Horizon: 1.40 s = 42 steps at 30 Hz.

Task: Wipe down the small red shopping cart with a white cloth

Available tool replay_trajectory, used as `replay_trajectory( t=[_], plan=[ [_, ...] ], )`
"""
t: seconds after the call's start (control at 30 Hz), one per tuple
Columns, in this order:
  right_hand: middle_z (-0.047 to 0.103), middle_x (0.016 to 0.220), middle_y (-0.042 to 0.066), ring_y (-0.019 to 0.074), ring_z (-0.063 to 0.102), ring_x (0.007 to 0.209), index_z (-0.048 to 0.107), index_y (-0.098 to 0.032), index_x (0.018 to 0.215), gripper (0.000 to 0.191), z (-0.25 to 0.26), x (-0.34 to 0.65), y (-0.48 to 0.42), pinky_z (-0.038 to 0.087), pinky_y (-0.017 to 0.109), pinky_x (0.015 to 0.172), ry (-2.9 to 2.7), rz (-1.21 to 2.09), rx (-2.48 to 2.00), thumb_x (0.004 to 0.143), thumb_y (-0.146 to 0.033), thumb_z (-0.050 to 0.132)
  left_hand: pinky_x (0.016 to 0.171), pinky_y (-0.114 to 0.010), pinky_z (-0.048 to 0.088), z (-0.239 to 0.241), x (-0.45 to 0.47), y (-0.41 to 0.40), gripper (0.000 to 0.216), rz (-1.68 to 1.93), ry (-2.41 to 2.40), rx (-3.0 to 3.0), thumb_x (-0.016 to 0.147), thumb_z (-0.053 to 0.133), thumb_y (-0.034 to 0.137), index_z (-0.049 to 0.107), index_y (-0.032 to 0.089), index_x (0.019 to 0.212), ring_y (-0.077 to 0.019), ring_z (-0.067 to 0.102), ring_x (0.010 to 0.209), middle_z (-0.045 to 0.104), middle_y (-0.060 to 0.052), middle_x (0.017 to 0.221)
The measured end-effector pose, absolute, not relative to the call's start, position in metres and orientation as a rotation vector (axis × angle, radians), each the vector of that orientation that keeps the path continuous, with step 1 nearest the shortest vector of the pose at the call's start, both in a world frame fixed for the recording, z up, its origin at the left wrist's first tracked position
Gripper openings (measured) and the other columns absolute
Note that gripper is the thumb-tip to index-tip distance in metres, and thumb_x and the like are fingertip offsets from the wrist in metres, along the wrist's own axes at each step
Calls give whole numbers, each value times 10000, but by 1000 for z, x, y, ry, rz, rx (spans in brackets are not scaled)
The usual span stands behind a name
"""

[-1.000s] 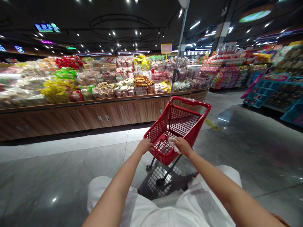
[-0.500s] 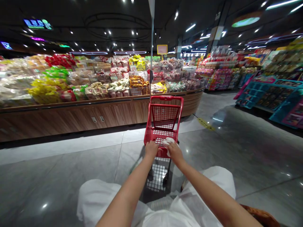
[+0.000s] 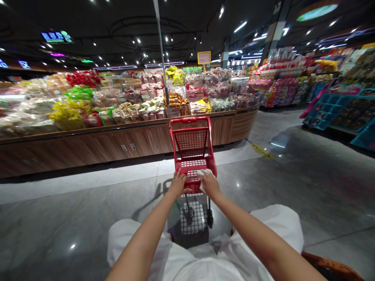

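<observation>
At red cart (image 3: 191,148) rim: left hand (image 3: 177,184) gripping it, right hand (image 3: 210,183) clutching white cloth (image 3: 203,172).

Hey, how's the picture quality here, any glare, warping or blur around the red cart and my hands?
Head view: wide-angle warp curves the wooden counter; ceiling spotlights leave small glare dots on the glossy floor; the red cart, left hand and right hand with its white cloth look sharp; the shelves at the right edge are soft; a faint cart shadow falls to its left.

Red plastic mesh cart (image 3: 191,145); glossy polished floor (image 3: 73,210); wood-grain counter (image 3: 88,147); shiny plastic-wrapped packets (image 3: 67,117)
</observation>
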State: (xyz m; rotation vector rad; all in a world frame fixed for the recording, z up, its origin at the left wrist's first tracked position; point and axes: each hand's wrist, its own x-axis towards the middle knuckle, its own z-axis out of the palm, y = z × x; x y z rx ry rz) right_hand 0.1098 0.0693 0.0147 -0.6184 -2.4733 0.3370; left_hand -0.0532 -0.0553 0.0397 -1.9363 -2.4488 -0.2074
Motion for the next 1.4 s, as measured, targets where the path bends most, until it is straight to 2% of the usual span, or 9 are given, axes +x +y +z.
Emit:
replay_trajectory(
  t=[0.27, 0.33, 0.53, 0.73, 0.83, 0.97, 1.03, 1.17, 1.4],
  plan=[
    [453, 1408, 145, 238, 408, 1305, 391, -155, 1406, 474, 16, 62, 22, 316, 465, 1088, -2601, 441, -436, 939, -227, 347, 1145, -535, 154, 30, -61, -73, 1345, -497, -2527, -2050, 402, 842, 533, 134, 152, 1480, -353, -40, 1429, 217, -181, 1530],
    [371, 1465, 143, 242, 375, 1328, 303, -163, 1447, 527, 18, 70, 29, 293, 482, 1094, -2644, 420, -354, 939, -287, 364, 1146, -527, 160, 32, -64, -78, 1258, -568, -2547, -2095, 492, 797, 569, 130, 181, 1485, -330, -38, 1434, 243, -150, 1528],
    [442, 1403, 179, 361, 304, 1348, 463, -196, 1342, 496, 23, 105, 51, 108, 667, 1053, -2731, 242, -701, 899, -420, 473, 1173, -451, 133, 40, -45, -78, 595, -616, -2583, -1981, 819, 536, 548, 480, 221, 1313, -250, 135, 1428, 504, -48, 1383],
    [637, 1136, 158, 291, 586, 1061, 358, -140, 1394, 698, 40, 111, 64, 393, 459, 947, -2852, 417, -448, 776, -340, 613, 1134, -574, 111, 49, -9, -49, 633, -283, -2738, -1548, 678, 707, 435, 534, 180, 1232, -351, 288, 1368, 474, -151, 1393],
    [626, 1164, 133, 254, 592, 1072, 437, -175, 1318, 622, 62, 114, 73, 435, 413, 920, -2751, 637, -337, 732, -257, 630, 1071, -528, 299, 51, 0, -42, 529, -275, -2740, -1679, 755, 623, 338, 503, 238, 1261, -299, 559, 1150, 636, -105, 1196],
    [386, 1445, 114, 361, 231, 1377, 626, -193, 755, 84, 129, 126, 63, 141, 637, 1063, -2444, 352, -293, 730, -272, 644, 866, -387, 483, 53, 2, -47, 550, -301, -2829, -1734, 769, 582, 458, 469, 298, 1283, -270, 645, 1000, 679, -67, 1101],
    [321, 1487, 38, 391, 71, 1408, 616, -191, 658, 137, 174, 136, 49, -48, 689, 1040, -2275, 169, -281, 755, -286, 634, 862, -361, 481, 55, 1, -51, 649, -252, -2846, -1738, 677, 676, 494, 484, 301, 1266, -277, 636, 1020, 682, -62, 1088],
    [283, 1494, -69, 375, -110, 1403, 678, -238, 724, 85, 239, 153, 24, -134, 639, 1064, -2075, 53, -256, 768, -292, 629, 875, -350, 479, 58, 0, -58, 864, -262, -2829, -1789, 469, 795, 583, 505, 319, 1240, -288, 623, 1051, 673, -42, 1125],
    [333, 1483, -79, 327, -107, 1415, 641, -235, 632, 129, 216, 141, 15, -221, 623, 1029, -2159, -51, -98, 757, -266, 634, 855, -362, 494, 57, 0, -59, 799, -353, -2840, -1684, 457, 735, 709, 588, 303, 1129, -300, 639, 1005, 688, -45, 1093]
  ],
)
